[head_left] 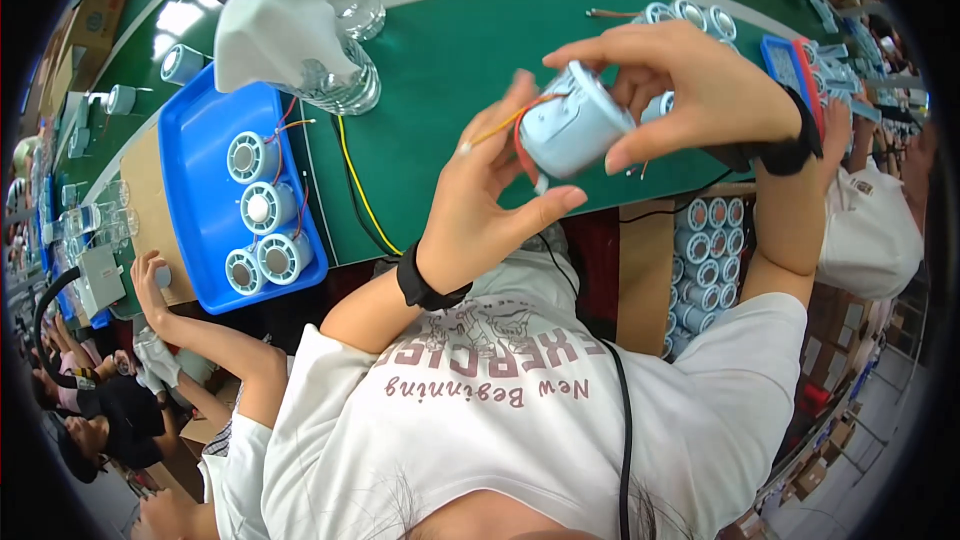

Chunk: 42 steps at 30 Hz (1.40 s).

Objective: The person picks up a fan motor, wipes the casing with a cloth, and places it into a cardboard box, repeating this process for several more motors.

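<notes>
My right hand [690,85] holds a light-blue cylindrical motor housing [575,125] between thumb and fingers, tilted above the green table. Orange, red and yellowish wires with a small white connector come off the housing's left side. Close to those wires is my left hand [480,195], its thumb stretched out and fingers apart. The left fingertips are slightly blurred, and whether they touch the wires I cannot tell. Both wrists wear black bands.
A blue tray [190,200] with several similar round units [283,258] lies at left. Behind it stand clear plastic bottles, one under a white cloth [270,30]. More housings [690,12] sit at the far right; a cardboard box [645,280] of cylinders is below. Co-workers sit on both sides.
</notes>
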{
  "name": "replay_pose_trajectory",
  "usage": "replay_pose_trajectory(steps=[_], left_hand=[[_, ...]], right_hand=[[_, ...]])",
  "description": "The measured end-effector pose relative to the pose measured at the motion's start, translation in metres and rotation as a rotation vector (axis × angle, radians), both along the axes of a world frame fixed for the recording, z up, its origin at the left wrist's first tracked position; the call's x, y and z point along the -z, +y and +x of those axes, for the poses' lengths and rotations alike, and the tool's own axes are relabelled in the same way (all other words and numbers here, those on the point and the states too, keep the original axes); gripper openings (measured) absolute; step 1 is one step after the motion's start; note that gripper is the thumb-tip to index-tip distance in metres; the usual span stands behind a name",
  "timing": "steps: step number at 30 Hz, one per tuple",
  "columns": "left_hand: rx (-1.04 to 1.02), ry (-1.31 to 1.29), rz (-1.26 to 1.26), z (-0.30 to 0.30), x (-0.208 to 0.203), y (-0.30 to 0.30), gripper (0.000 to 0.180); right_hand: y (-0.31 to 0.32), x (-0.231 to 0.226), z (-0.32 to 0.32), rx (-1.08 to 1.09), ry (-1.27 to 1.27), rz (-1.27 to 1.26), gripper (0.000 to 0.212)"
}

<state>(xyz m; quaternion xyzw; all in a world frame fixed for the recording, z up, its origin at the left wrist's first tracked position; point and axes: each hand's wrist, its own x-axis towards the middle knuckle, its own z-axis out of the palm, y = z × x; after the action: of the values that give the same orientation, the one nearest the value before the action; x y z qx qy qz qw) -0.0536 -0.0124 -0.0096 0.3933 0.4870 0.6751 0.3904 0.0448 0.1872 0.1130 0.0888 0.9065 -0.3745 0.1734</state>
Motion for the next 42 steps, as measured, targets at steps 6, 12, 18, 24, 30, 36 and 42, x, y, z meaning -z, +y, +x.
replay_pose_trajectory(steps=[6,12,18,24,30,36,42], left_hand=[[0.309,-0.464,-0.039,0.003,-0.005,-0.005,0.075],[0.579,-0.744,-0.192,-0.004,-0.014,-0.008,0.077],[0.329,-0.631,-0.053,0.007,-0.005,-0.010,0.078],[0.208,-0.365,0.016,0.007,-0.016,-0.014,0.072],[0.541,-0.857,-0.134,-0.008,-0.022,-0.015,0.056],[0.606,-0.930,-0.214,-0.003,-0.019,-0.010,0.057],[0.295,-0.801,-0.208,0.003,-0.021,-0.009,0.056]], right_hand=[[0.006,0.021,0.037,0.076,0.213,-0.300,0.072],[0.005,0.029,0.037,-0.277,0.528,-0.069,0.069],[0.004,0.023,0.035,-0.272,0.422,-0.165,0.070],[-0.005,0.014,0.033,-0.146,0.284,-0.205,0.080],[-0.007,0.025,0.036,-0.147,0.357,-0.140,0.090],[-0.004,0.017,0.042,-0.052,0.182,-0.145,0.085],[0.014,0.013,0.082,0.191,0.352,-0.062,0.078]])
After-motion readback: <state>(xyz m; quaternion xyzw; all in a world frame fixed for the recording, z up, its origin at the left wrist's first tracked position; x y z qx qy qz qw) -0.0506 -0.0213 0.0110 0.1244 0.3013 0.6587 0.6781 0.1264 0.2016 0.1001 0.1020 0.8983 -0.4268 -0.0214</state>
